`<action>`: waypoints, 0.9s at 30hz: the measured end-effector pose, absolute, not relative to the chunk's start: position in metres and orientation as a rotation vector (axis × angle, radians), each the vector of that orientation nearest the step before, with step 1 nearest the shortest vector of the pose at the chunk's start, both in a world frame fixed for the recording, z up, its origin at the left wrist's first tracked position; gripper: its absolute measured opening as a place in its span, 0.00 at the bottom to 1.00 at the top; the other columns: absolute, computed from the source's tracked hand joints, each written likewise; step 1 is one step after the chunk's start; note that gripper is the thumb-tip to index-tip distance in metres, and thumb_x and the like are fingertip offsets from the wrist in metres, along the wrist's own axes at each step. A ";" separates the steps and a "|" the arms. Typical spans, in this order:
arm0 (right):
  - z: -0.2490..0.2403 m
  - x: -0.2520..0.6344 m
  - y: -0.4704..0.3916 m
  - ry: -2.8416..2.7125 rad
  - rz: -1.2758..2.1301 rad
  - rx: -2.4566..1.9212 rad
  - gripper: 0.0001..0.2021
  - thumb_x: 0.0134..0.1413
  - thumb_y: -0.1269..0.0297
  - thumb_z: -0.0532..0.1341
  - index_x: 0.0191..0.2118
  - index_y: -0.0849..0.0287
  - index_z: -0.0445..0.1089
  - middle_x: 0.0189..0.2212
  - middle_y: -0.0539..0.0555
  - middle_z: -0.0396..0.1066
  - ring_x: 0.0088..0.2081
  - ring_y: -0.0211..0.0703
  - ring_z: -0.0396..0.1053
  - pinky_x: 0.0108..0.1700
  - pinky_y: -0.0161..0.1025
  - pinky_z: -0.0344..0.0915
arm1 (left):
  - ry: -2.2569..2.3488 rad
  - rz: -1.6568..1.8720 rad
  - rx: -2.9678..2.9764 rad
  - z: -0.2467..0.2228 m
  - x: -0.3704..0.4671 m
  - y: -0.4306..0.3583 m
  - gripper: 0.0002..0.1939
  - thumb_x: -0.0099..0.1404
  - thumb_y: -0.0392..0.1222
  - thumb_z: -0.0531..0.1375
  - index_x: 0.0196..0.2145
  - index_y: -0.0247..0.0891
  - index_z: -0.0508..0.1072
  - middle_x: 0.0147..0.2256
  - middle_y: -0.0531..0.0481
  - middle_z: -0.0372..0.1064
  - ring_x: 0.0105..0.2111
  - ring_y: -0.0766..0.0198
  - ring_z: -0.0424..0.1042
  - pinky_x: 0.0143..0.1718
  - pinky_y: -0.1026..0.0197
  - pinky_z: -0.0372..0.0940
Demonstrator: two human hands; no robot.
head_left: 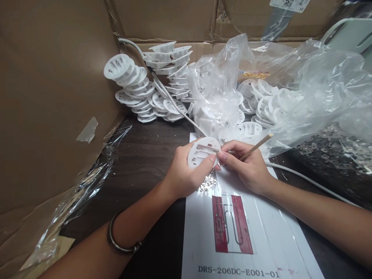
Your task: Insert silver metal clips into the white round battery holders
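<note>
A round white plastic part (204, 152) with slots and small metal pieces in it is held in my left hand (188, 170), the thumb pressed on its face. My right hand (247, 164) is at the part's right edge, thumb and index finger pinched together; anything between those fingertips is too small to make out. A thin wooden stick (257, 146) rests in the same hand, pointing up and to the right. Small metal pieces (207, 183) lie beneath my left hand on a white printed sheet (200, 232).
Stacked white round parts (139, 91) stand at the back left. Clear plastic bags (217, 85) and more parts (266, 102) lie behind my hands. Many metal pieces (340, 149) are at the right. A white cable (171, 99) crosses the dark table (139, 155); cardboard (55, 97) walls the left.
</note>
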State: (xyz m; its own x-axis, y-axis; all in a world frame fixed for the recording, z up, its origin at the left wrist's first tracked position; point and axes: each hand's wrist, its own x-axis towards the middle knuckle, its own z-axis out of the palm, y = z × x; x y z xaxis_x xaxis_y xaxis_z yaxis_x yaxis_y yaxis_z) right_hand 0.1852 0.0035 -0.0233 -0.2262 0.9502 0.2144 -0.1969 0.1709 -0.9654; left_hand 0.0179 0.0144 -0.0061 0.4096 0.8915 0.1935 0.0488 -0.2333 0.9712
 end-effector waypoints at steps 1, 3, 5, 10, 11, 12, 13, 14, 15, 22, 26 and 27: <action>-0.023 0.186 0.004 -1.335 1.331 -0.790 0.06 0.57 0.66 0.64 0.30 0.59 0.70 0.19 0.46 0.67 0.20 0.29 0.62 0.23 0.31 0.60 | 0.837 1.007 1.604 -0.006 0.018 0.014 0.06 0.64 0.38 0.57 0.37 0.33 0.72 0.28 0.47 0.74 0.30 0.61 0.73 0.37 0.59 0.68; -0.023 0.186 0.003 -1.327 1.358 -0.765 0.05 0.56 0.66 0.64 0.30 0.59 0.70 0.19 0.46 0.66 0.19 0.29 0.61 0.22 0.31 0.58 | 0.823 1.015 1.604 -0.005 0.019 0.013 0.06 0.64 0.38 0.57 0.37 0.33 0.72 0.28 0.47 0.74 0.31 0.61 0.73 0.38 0.60 0.68; -0.023 0.187 0.003 -1.322 1.370 -0.754 0.04 0.56 0.68 0.65 0.31 0.59 0.70 0.19 0.46 0.67 0.19 0.28 0.60 0.22 0.31 0.57 | 0.806 1.014 1.609 -0.005 0.019 0.013 0.06 0.64 0.37 0.57 0.37 0.33 0.73 0.28 0.47 0.74 0.31 0.62 0.73 0.38 0.60 0.67; -0.023 0.188 0.003 -1.369 1.391 -0.756 0.07 0.57 0.65 0.63 0.30 0.60 0.68 0.20 0.46 0.68 0.20 0.29 0.59 0.23 0.32 0.57 | 0.773 0.992 1.634 -0.006 0.017 0.014 0.11 0.65 0.37 0.57 0.44 0.34 0.73 0.29 0.48 0.74 0.31 0.61 0.74 0.36 0.60 0.67; -0.023 0.189 0.003 -1.378 1.394 -0.753 0.07 0.58 0.64 0.63 0.30 0.60 0.68 0.20 0.46 0.69 0.20 0.29 0.59 0.24 0.32 0.57 | 0.771 0.991 1.643 -0.006 0.017 0.014 0.12 0.65 0.37 0.57 0.46 0.34 0.73 0.29 0.48 0.74 0.31 0.61 0.74 0.37 0.60 0.67; -0.023 0.189 0.003 -1.383 1.392 -0.751 0.08 0.58 0.64 0.63 0.30 0.59 0.68 0.21 0.46 0.69 0.20 0.29 0.60 0.24 0.32 0.57 | 0.770 0.993 1.652 -0.007 0.017 0.014 0.13 0.65 0.37 0.57 0.47 0.34 0.73 0.29 0.48 0.74 0.31 0.61 0.74 0.37 0.60 0.67; -0.024 0.189 0.003 -1.388 1.389 -0.755 0.08 0.58 0.63 0.62 0.30 0.59 0.68 0.21 0.46 0.69 0.21 0.29 0.60 0.25 0.32 0.57 | 0.768 0.994 1.663 -0.007 0.016 0.015 0.14 0.65 0.37 0.57 0.47 0.34 0.73 0.28 0.48 0.74 0.31 0.61 0.74 0.37 0.60 0.67; -0.024 0.189 0.003 -1.391 1.384 -0.763 0.08 0.59 0.63 0.62 0.30 0.59 0.68 0.21 0.46 0.69 0.21 0.29 0.60 0.25 0.32 0.57 | 0.769 0.993 1.674 -0.006 0.016 0.015 0.14 0.65 0.37 0.57 0.47 0.33 0.73 0.28 0.48 0.74 0.30 0.61 0.73 0.37 0.59 0.67; -0.025 0.189 0.002 -1.393 1.380 -0.776 0.08 0.59 0.63 0.62 0.30 0.59 0.68 0.21 0.47 0.69 0.21 0.29 0.60 0.25 0.32 0.57 | 0.773 0.989 1.684 -0.006 0.016 0.016 0.14 0.65 0.37 0.57 0.47 0.33 0.73 0.28 0.48 0.74 0.29 0.62 0.72 0.37 0.59 0.67; -0.024 0.187 0.004 -1.378 1.346 -0.827 0.07 0.58 0.63 0.63 0.31 0.59 0.68 0.21 0.46 0.69 0.20 0.28 0.59 0.22 0.31 0.55 | 0.842 1.032 1.593 -0.007 0.020 0.015 0.08 0.64 0.38 0.57 0.38 0.34 0.75 0.26 0.49 0.74 0.27 0.64 0.72 0.31 0.63 0.67; -0.023 0.184 0.002 -1.420 1.184 -0.979 0.08 0.56 0.62 0.63 0.31 0.60 0.69 0.22 0.49 0.70 0.21 0.31 0.62 0.22 0.32 0.55 | 0.860 1.043 1.582 -0.008 0.022 0.014 0.08 0.64 0.37 0.57 0.38 0.34 0.75 0.26 0.49 0.73 0.26 0.64 0.72 0.29 0.64 0.66; -0.024 0.184 0.001 -1.438 1.125 -1.024 0.08 0.56 0.61 0.64 0.32 0.61 0.69 0.22 0.50 0.71 0.20 0.31 0.62 0.21 0.32 0.54 | 0.859 1.043 1.603 -0.009 0.021 0.014 0.08 0.64 0.38 0.57 0.38 0.34 0.75 0.26 0.49 0.73 0.26 0.64 0.72 0.30 0.63 0.66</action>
